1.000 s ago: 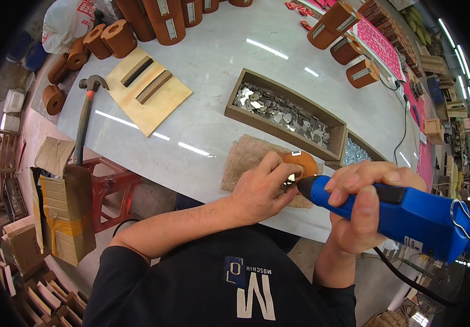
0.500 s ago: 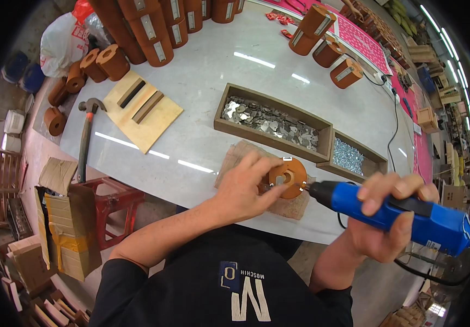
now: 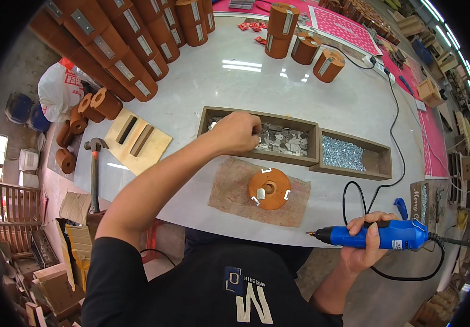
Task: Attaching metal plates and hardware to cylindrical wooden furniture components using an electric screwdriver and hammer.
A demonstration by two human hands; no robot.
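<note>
My left hand (image 3: pixel 237 132) is in the long wooden box, its fingers curled down among small flat silvery metal plates (image 3: pixel 284 139). Whether a plate is between the fingertips is hidden. My right hand (image 3: pixel 365 245) grips a blue electric screwdriver (image 3: pixel 379 235), its bit pointing left past the table's front edge, touching nothing. Between the hands stands a round brown block (image 3: pixel 278 199) with a central hole and white slotted marks around its rim. One small plate (image 3: pixel 260 193) lies on its top, left of the hole. Under the block is a brown cloth (image 3: pixel 229 188).
A second wooden box (image 3: pixel 382 163) holds small silvery screws. At left lie a hammer (image 3: pixel 94 163) and a pale board (image 3: pixel 153 150) with two dark strips. Stacked brown cylinders (image 3: pixel 131 71) stand far left, others (image 3: pixel 281 32) far right. The screwdriver's black cord (image 3: pixel 396 125) crosses the right side.
My left hand has left the brown block and moved up into the plate box. The screwdriver has drawn back from the block, lower and to the right. The view has shifted slightly.
</note>
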